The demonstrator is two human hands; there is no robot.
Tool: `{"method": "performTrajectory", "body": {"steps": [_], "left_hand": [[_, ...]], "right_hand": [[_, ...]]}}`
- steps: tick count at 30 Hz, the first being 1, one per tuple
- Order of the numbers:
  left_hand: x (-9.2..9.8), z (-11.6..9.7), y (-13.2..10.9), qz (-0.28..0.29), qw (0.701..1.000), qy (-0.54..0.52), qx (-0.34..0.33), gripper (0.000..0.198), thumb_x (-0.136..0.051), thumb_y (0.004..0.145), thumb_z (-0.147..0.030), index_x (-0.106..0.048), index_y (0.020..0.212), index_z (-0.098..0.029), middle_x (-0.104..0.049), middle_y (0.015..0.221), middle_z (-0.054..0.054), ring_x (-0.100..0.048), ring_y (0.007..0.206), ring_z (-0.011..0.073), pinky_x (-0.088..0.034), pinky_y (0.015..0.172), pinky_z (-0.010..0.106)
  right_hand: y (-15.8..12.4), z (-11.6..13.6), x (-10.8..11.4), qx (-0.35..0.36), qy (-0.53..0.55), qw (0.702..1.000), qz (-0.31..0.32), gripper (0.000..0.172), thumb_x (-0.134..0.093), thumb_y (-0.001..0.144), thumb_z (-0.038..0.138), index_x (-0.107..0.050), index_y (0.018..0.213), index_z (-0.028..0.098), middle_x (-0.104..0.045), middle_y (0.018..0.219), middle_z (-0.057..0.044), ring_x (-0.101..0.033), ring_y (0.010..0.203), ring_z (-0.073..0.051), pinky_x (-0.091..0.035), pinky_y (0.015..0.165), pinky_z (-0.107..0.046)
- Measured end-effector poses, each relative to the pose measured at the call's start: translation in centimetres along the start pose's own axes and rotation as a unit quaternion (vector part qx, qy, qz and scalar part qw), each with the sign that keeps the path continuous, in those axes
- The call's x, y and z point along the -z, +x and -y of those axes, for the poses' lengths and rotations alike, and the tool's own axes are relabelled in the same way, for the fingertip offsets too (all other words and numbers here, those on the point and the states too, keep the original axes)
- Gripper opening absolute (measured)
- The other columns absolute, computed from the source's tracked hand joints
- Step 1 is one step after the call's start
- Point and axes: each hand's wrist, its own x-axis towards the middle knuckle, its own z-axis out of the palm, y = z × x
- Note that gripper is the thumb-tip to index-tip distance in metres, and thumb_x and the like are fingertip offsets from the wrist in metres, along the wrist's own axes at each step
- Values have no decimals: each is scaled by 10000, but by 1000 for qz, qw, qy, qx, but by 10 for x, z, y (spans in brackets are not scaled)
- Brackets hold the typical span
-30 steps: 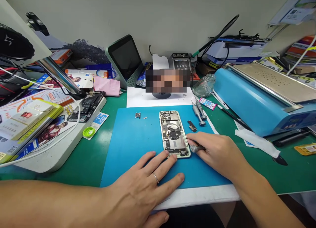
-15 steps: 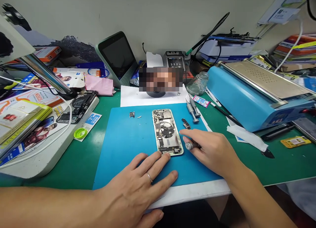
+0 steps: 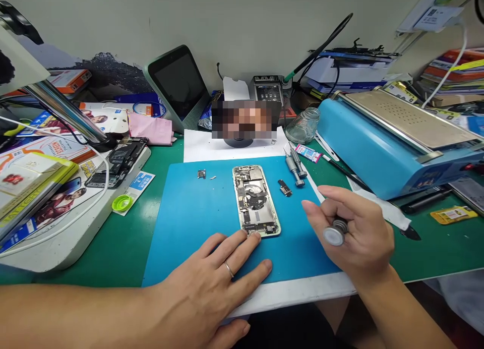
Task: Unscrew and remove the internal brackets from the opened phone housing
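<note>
An opened smartphone (image 3: 254,201) lies on the blue mat (image 3: 200,218), its inner parts and round coil showing. My left hand (image 3: 223,278) rests flat and open, fingertips touching the phone's lower edge. My right hand (image 3: 353,228) is raised to the right of the phone, closed round a small screwdriver (image 3: 335,233); its round grey end faces me and its tip is hidden. Between the phone and my right hand sits a small dark phone part (image 3: 285,188). Two more grey screwdrivers (image 3: 294,166) lie behind that part. A small square module (image 3: 201,174) is at the mat's far left.
A blue heating machine (image 3: 378,147) stands at the right, with a glass jar (image 3: 302,125) beside it. On the left, a white stand base (image 3: 71,238) carries another opened phone (image 3: 120,160) and boxes. A dark-screened device (image 3: 177,84) leans at the back.
My right hand has moved right, away from the phone, and turned palm inward with the screwdriver still in it. My left hand and the phone have stayed in place.
</note>
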Motion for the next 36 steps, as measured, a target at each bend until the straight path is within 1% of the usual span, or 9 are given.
{"method": "performTrajectory", "body": {"steps": [7,11,14,18,21,26,29,31,36], "left_hand": [[-13,-1,-1,-12,1000,-11,11,797,-639,999,-454,-287,1687,-257,-183,1773,179,-270,1605,434,-399,1189,656],[-17,0,-1,-10,1000,-12,7,878,-696,945,-377,-257,1696,-260,-158,1776,179,-263,1605,444,-393,1189,676],[-16,1,0,-12,1000,-16,3,877,-692,942,-342,-255,1697,-252,-166,1773,187,-259,1606,445,-386,1195,684],[-16,0,0,-13,1000,-27,9,879,-698,939,-355,-264,1697,-257,-184,1767,198,-276,1597,460,-368,1204,696],[-13,-1,-1,-16,999,-32,9,845,-684,969,-401,-279,1695,-249,-186,1765,202,-275,1598,458,-357,1215,693],[-4,1,-1,-12,999,-40,-6,723,-525,1075,-545,-298,1694,-248,-207,1760,194,-289,1600,432,-378,1220,659],[-4,3,0,-12,999,-29,-9,729,-533,1068,-557,-316,1688,-240,-220,1751,211,-306,1591,441,-394,1213,647],[-5,4,1,-15,1000,-19,-13,747,-554,1055,-563,-323,1684,-233,-233,1744,223,-324,1581,449,-405,1206,637],[-9,6,2,-30,999,5,-28,726,-504,1071,-591,-340,1676,-225,-267,1739,219,-352,1571,433,-432,1191,586]], "right_hand": [[2,3,2,-8,-22,1000,-1,460,-732,937,117,-555,1325,290,-496,676,76,-464,495,-102,-433,489,-261],[0,-1,3,-51,73,996,-3,312,-633,979,182,-605,1279,262,-540,762,25,-508,587,-138,-450,531,-294],[2,-5,3,-77,124,989,-34,184,-532,1028,223,-671,1148,240,-613,856,-40,-597,732,-199,-520,634,-354],[15,-10,9,-75,71,994,-47,239,-501,1077,267,-735,1125,262,-676,1099,-106,-678,1022,-275,-567,904,-464],[31,-15,17,-5,-9,1000,-8,264,-538,1075,340,-764,1193,270,-619,1074,-109,-658,1019,-278,-565,914,-471],[61,-34,20,89,-66,993,44,205,-637,1035,318,-787,1160,255,-573,893,-49,-600,735,-182,-547,632,-332],[77,-51,6,129,-107,976,137,309,-491,1089,280,-753,1223,185,-595,943,-81,-621,808,-198,-544,669,-323],[86,-61,-6,152,-128,962,186,383,-388,1080,167,-757,1182,191,-598,902,-72,-594,788,-194,-500,646,-305],[106,-77,-30,183,-165,925,291,310,-518,949,63,-780,1029,208,-629,866,-66,-532,751,-202,-367,620,-303]]}}
